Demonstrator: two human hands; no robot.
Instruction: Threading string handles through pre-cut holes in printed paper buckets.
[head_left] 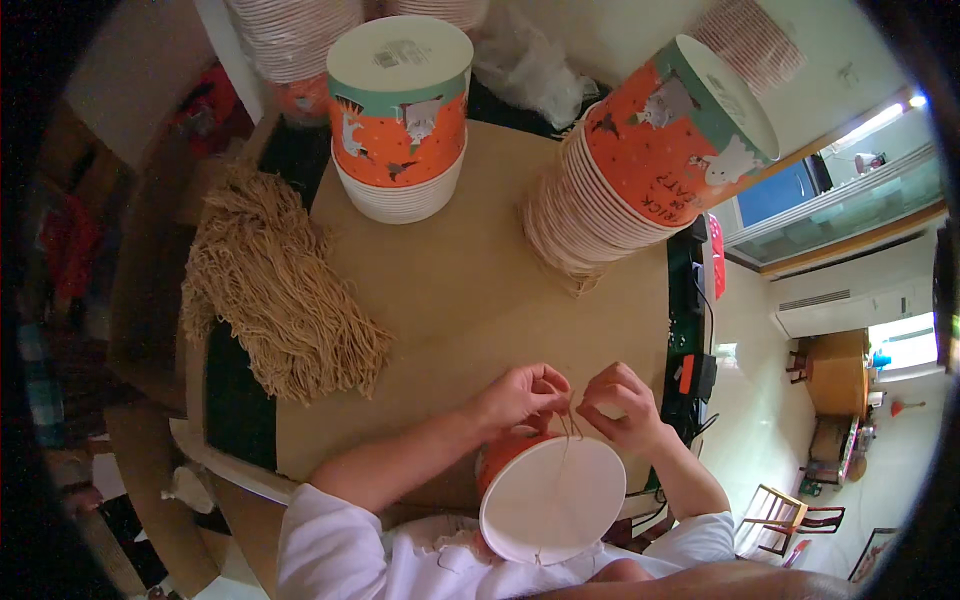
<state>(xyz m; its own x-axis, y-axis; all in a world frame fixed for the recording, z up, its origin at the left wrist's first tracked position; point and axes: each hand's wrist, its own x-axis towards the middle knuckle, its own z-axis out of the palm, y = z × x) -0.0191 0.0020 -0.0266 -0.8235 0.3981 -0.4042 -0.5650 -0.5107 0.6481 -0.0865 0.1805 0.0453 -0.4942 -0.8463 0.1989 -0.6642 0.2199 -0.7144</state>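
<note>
An orange paper bucket (553, 500) rests against my body, its round white mouth turned up toward me. A thin tan cord (567, 440) runs across that mouth, from the rim nearest me to the far rim. At the far rim my left hand (528, 396) is closed, pinching the cord between its fingertips. Just right of it, my right hand (622, 404) has its thumb and fingers pressed together on the cord too. A loop of cord stands up between the two hands. A thick bundle of loose tan cords (285, 290) lies left on the table.
Upside-down stacked orange buckets (400, 140) stand at the back left. Another bucket stack (640, 150), with cords hanging off its rims, leans at the back right. Wrapped buckets (295, 40) and a clear plastic bag (530, 70) sit behind. A power strip (697, 375) lines the brown tabletop's (450, 310) right edge.
</note>
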